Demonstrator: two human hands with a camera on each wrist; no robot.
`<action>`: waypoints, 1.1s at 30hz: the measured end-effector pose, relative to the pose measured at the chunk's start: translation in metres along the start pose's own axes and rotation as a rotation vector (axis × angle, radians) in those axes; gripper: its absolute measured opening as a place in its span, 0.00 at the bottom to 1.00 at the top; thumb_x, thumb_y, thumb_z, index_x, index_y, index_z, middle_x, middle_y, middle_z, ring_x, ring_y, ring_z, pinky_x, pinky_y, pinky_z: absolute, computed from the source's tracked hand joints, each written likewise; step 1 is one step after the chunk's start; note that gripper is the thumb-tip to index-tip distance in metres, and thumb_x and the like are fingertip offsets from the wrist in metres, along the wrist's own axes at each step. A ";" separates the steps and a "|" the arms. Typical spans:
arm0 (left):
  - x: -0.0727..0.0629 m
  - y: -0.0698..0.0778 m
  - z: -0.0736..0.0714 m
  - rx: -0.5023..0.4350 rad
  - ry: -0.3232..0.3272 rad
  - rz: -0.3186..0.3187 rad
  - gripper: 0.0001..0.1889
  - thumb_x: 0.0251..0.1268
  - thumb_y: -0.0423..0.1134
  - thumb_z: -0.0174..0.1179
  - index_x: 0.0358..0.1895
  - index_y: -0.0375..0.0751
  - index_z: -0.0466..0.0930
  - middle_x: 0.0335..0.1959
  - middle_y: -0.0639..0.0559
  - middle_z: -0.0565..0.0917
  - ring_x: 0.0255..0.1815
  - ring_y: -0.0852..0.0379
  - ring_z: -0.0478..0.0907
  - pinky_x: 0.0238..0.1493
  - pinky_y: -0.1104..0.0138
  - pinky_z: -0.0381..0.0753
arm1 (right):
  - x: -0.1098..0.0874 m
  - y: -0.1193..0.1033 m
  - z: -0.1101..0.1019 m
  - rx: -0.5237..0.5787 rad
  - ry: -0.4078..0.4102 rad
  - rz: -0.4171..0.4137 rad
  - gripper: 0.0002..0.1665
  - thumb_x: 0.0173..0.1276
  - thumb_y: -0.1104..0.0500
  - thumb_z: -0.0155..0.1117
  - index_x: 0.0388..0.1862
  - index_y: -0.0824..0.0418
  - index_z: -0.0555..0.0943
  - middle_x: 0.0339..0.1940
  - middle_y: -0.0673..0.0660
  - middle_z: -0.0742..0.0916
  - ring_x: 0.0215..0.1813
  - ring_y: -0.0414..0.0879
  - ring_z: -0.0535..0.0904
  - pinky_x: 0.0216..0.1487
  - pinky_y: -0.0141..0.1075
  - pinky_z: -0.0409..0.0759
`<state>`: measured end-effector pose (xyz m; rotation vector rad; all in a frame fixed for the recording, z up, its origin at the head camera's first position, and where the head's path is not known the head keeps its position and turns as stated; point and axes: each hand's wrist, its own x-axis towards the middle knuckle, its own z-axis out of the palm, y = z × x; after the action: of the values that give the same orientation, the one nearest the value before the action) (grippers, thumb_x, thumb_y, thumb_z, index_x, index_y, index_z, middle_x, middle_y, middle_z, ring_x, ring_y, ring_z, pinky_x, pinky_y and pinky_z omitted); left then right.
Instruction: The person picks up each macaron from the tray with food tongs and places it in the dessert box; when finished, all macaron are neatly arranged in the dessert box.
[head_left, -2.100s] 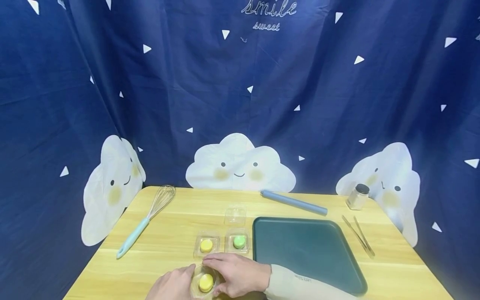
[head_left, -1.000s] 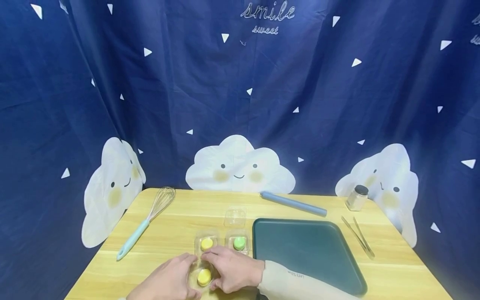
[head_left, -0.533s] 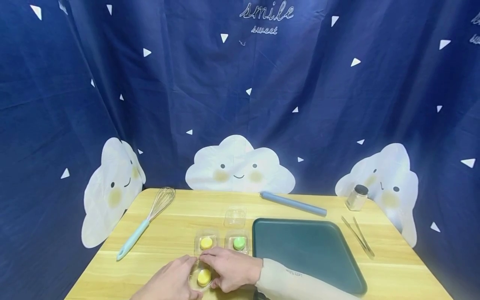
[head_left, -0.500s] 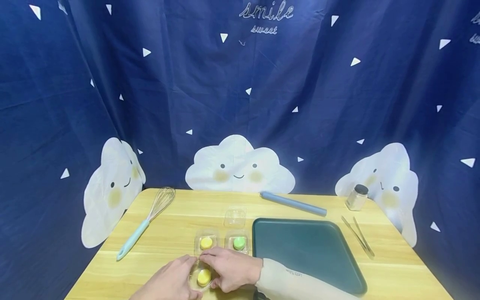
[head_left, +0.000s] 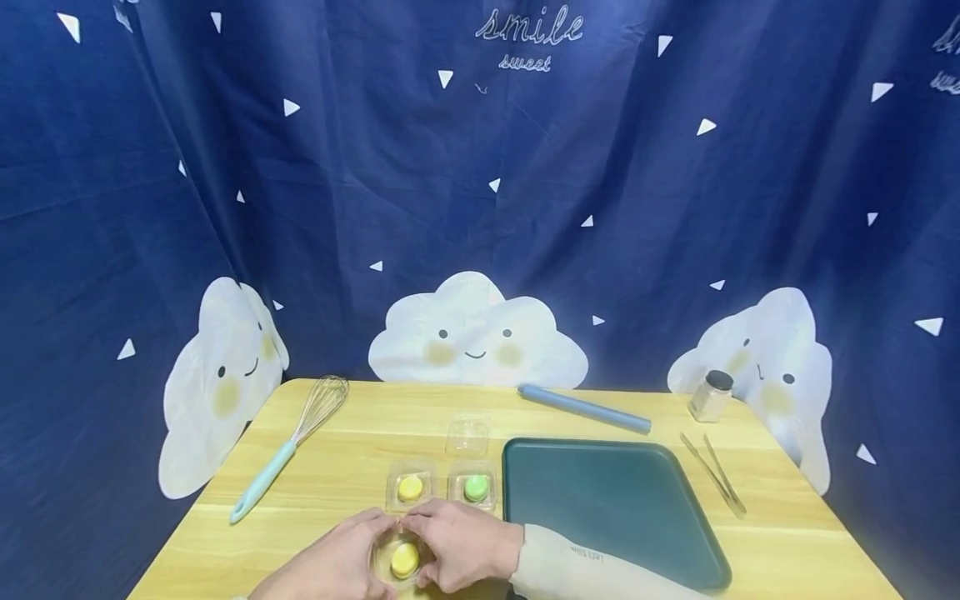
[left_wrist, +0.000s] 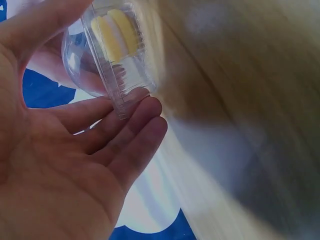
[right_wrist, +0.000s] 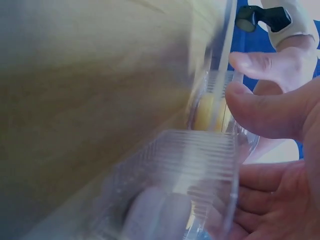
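Note:
A clear plastic box [head_left: 384, 557] with a yellow macaron [head_left: 405, 560] inside is between both hands at the table's near edge. My left hand [head_left: 330, 554] grips its left side, and my right hand [head_left: 468, 543] grips the right side. The fingertips of both hands come together at the far edge. Seen from the left wrist, a domed lid [left_wrist: 75, 57] covers the box, and the macaron [left_wrist: 116, 35] shows a pale filling. The right wrist view has the thumb [right_wrist: 245, 100] at the box rim beside the yellow macaron [right_wrist: 204, 112].
Beyond the hands are two more clear boxes, with a yellow macaron [head_left: 410, 488] and a green macaron [head_left: 476, 488]. An empty clear box [head_left: 468, 437] lies behind. Around them are a whisk [head_left: 288, 450], dark green tray [head_left: 600, 500], blue rod [head_left: 585, 408], tongs [head_left: 716, 475] and lidded jar [head_left: 711, 397].
Since two seconds ago my left hand has moved up along the box's left side, and the fingertips have drawn closer together. Over the last half second the hands hold nearly still.

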<state>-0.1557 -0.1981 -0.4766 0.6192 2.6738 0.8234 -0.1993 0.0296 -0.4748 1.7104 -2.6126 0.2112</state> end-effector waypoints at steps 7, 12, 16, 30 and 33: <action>0.001 -0.006 -0.001 0.104 0.075 0.019 0.43 0.47 0.58 0.77 0.65 0.38 0.76 0.62 0.45 0.83 0.62 0.42 0.80 0.59 0.48 0.83 | -0.001 -0.001 0.000 -0.013 0.066 0.079 0.34 0.62 0.38 0.73 0.58 0.58 0.82 0.51 0.47 0.87 0.55 0.35 0.83 0.53 0.22 0.82; 0.000 -0.010 -0.004 0.073 0.052 0.088 0.44 0.50 0.58 0.75 0.69 0.37 0.73 0.66 0.42 0.79 0.65 0.39 0.78 0.62 0.46 0.81 | -0.001 -0.003 0.003 -0.035 0.109 0.083 0.35 0.63 0.36 0.71 0.58 0.59 0.83 0.52 0.48 0.88 0.56 0.38 0.84 0.55 0.25 0.83; -0.001 -0.012 -0.006 0.065 0.041 0.109 0.45 0.51 0.58 0.75 0.70 0.37 0.71 0.67 0.43 0.79 0.66 0.40 0.77 0.63 0.48 0.81 | -0.003 -0.005 0.003 -0.043 0.132 0.095 0.34 0.63 0.37 0.71 0.58 0.59 0.83 0.55 0.50 0.88 0.58 0.40 0.84 0.57 0.27 0.83; -0.002 -0.014 -0.008 0.046 0.028 0.059 0.48 0.49 0.61 0.75 0.71 0.37 0.71 0.67 0.43 0.78 0.67 0.38 0.76 0.64 0.45 0.79 | -0.004 -0.004 0.003 -0.029 0.137 0.112 0.32 0.63 0.38 0.72 0.57 0.58 0.84 0.53 0.48 0.88 0.55 0.37 0.84 0.54 0.25 0.83; -0.002 -0.014 -0.009 0.040 0.036 0.053 0.48 0.48 0.59 0.76 0.70 0.36 0.71 0.67 0.42 0.78 0.67 0.38 0.76 0.64 0.44 0.79 | -0.004 -0.003 0.003 -0.014 0.128 0.130 0.33 0.63 0.38 0.71 0.58 0.58 0.84 0.55 0.50 0.88 0.57 0.39 0.84 0.55 0.27 0.84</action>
<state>-0.1614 -0.2135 -0.4774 0.6933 2.7230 0.8046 -0.1944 0.0313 -0.4779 1.4714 -2.6264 0.2932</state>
